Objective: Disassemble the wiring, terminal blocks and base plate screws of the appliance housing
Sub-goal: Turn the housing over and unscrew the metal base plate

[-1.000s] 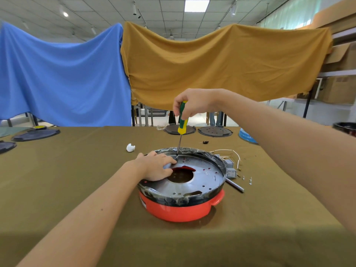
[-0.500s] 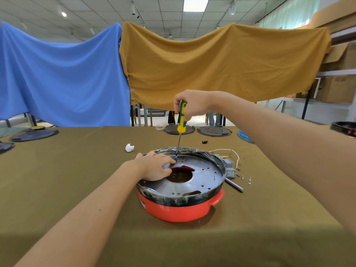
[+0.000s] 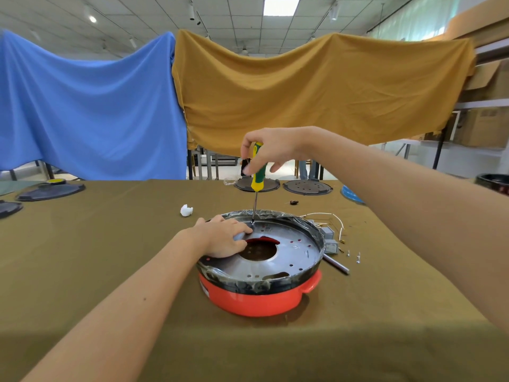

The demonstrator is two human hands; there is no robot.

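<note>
Base plate [image 3: 286, 260]: left hand [image 3: 223, 238] presses; right hand [image 3: 268, 146] grips screwdriver [image 3: 257, 175].

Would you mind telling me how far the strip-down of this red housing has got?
Done, it seems: white wiring, grey terminal blocks and a few loose screws lie on the cloth beside the housing. In hand: the right hand holds the screwdriver upright on the base plate, the left hand steadying it. Left: freeing the plate itself.

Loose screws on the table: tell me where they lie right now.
In the head view, the small loose metal screws lie on the olive cloth right of the round red appliance housing, beside the grey terminal blocks.
</note>
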